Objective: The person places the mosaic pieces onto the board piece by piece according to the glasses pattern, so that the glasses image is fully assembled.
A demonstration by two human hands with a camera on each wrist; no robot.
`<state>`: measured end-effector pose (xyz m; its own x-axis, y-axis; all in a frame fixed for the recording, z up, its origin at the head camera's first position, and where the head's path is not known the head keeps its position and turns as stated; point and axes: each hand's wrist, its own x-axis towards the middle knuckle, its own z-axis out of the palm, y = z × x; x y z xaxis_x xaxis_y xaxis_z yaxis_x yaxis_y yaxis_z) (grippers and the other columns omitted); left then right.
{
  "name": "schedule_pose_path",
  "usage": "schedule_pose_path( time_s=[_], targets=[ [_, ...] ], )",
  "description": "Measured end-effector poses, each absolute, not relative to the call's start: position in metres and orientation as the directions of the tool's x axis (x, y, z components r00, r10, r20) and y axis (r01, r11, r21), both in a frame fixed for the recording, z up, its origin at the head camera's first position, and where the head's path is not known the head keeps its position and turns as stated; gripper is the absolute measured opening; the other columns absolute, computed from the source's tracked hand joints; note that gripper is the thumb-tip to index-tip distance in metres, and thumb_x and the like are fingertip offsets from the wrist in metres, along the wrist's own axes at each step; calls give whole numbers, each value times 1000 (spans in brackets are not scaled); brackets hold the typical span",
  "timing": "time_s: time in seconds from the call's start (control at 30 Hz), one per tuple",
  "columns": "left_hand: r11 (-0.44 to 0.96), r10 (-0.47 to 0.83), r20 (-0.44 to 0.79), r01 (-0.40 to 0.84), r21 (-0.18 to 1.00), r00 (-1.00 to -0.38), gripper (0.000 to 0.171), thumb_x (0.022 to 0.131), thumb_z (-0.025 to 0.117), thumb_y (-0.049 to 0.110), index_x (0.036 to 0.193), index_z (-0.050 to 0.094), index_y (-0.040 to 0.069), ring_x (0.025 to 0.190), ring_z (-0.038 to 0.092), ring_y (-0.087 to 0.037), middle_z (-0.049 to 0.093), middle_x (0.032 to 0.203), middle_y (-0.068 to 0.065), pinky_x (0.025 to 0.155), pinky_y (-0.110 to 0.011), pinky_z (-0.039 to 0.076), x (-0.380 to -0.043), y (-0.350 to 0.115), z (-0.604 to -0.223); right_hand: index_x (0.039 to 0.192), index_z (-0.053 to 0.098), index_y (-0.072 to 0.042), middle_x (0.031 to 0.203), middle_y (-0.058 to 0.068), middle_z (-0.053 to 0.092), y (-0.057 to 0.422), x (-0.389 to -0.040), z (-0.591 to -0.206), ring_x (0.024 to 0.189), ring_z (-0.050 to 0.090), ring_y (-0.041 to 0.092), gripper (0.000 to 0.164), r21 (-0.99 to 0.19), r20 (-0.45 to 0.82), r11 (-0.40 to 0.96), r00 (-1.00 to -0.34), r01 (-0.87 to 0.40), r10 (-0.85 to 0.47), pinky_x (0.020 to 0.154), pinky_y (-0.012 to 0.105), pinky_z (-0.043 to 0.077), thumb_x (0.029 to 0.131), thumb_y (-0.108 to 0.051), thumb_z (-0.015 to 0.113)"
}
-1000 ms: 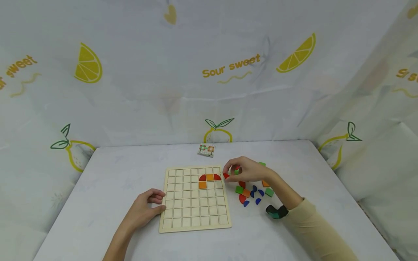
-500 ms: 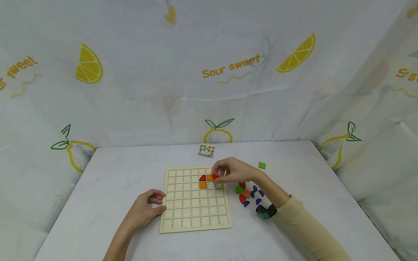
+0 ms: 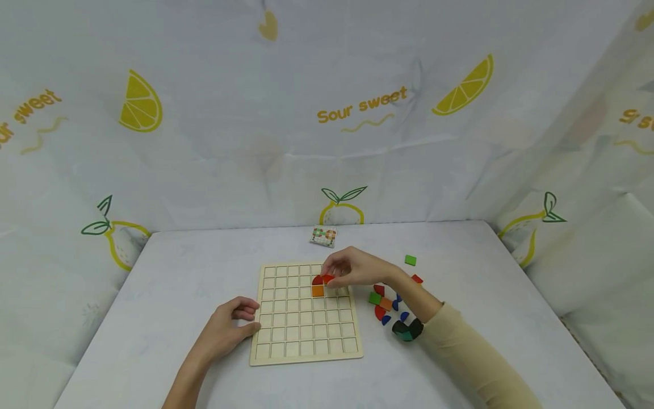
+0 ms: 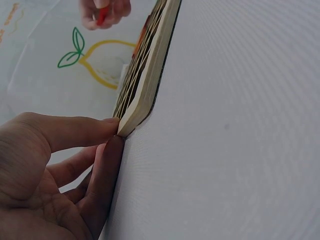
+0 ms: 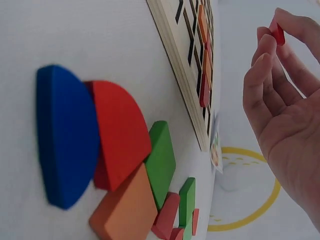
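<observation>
A pale wooden grid board (image 3: 291, 335) lies on the table. On its left edge my left hand (image 3: 225, 329) keeps a grip; in the left wrist view the thumb and fingers pinch the board's rim (image 4: 150, 85). My right hand (image 3: 360, 268) is over the board's upper right part, pinching a small red piece (image 5: 277, 34) between thumb and fingertips. Just left of that hand, a red quarter-round piece (image 3: 317, 280) and an orange square (image 3: 318, 291) sit in grid cells. The hand hides the neighbouring cells in the head view.
Right of the board lie loose pieces: a green square (image 3: 375, 297), an orange square (image 3: 386, 304), red quarter-rounds (image 3: 380, 312) and blue rounded pieces (image 3: 404, 316). Another green square (image 3: 410, 259) lies farther back. A patterned card (image 3: 323, 236) rests behind the board.
My right hand has moved left from beside the board to over its upper cells, carrying the red piece. The left hand has stayed on the board's edge.
</observation>
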<state>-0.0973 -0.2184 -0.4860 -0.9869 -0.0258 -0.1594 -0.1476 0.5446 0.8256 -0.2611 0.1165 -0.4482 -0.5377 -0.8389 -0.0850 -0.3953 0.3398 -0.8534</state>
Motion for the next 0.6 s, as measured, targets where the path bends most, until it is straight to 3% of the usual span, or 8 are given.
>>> schedule_pose_path(
  time_s=[0.3, 0.47, 0.6],
  targets=[
    [544, -39, -167, -161, 824, -985, 39, 85, 87, 7, 121, 72, 6, 100, 68, -13, 74, 111, -7, 89, -22, 53, -97, -218, -486, 121, 75, -7, 103, 5, 74, 104, -262, -453, 83, 66, 8, 25, -865, -92, 301, -462, -402, -882, 80, 20, 57, 96, -6, 80],
    [546, -39, -173, -166, 821, -984, 39, 86, 87, 8, 122, 72, 7, 101, 68, -12, 73, 112, -6, 90, -23, 52, -97, -218, -485, 126, 74, -6, 98, 5, 69, 97, -261, -453, 77, 58, 7, 25, -842, -112, 310, -419, -441, -901, 75, 19, 51, 101, -5, 72],
    [548, -43, -183, -176, 818, -982, 39, 86, 86, 9, 122, 72, 8, 102, 67, -13, 73, 113, -6, 93, -26, 52, -97, -218, -484, 127, 74, -6, 104, 7, 71, 94, -259, -453, 76, 55, 7, 27, -831, -137, 323, -395, -452, -908, 75, 20, 48, 102, -2, 64]
  ],
)
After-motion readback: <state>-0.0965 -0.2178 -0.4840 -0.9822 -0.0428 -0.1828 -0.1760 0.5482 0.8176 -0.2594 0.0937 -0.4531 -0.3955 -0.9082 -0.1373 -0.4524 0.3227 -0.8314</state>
